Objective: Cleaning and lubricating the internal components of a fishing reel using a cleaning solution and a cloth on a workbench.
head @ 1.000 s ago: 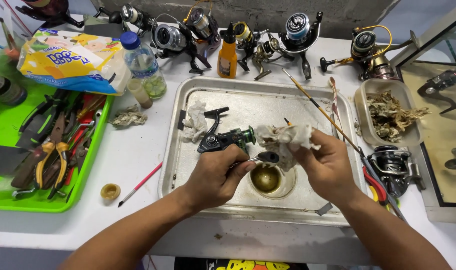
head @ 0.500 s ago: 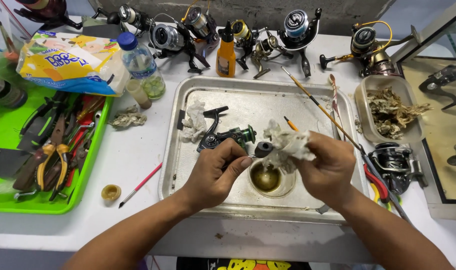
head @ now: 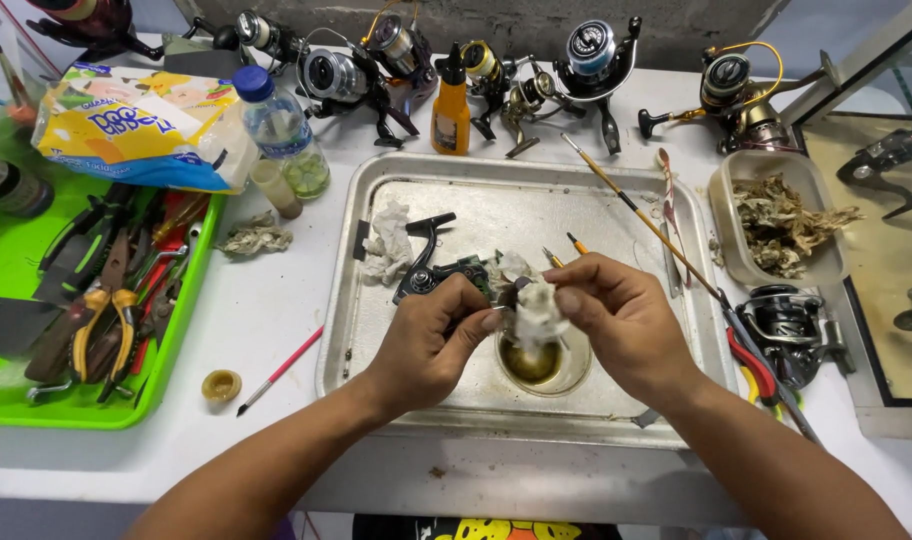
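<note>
My left hand (head: 431,345) pinches a small dark metal reel part (head: 506,297) above the steel tray (head: 616,415). My right hand (head: 621,325) grips a crumpled white tissue (head: 538,312) wrapped against that part. Both hands meet over a small round dish of brownish oil (head: 538,365). A black fishing reel body (head: 431,270) lies in the tray just beyond my left fingers, with another crumpled tissue (head: 388,243) to its left.
A green tray (head: 181,330) of pliers and tools sits left. Several fishing reels (head: 596,60), an orange oil bottle (head: 451,105) and a water bottle (head: 281,130) line the back. A tub of dirty scraps (head: 776,225), a thin brush (head: 641,220) and a reel (head: 791,330) lie right.
My hands have drawn closer together. The tissue has bunched tighter around the small part and shifted left, over the oil dish.
</note>
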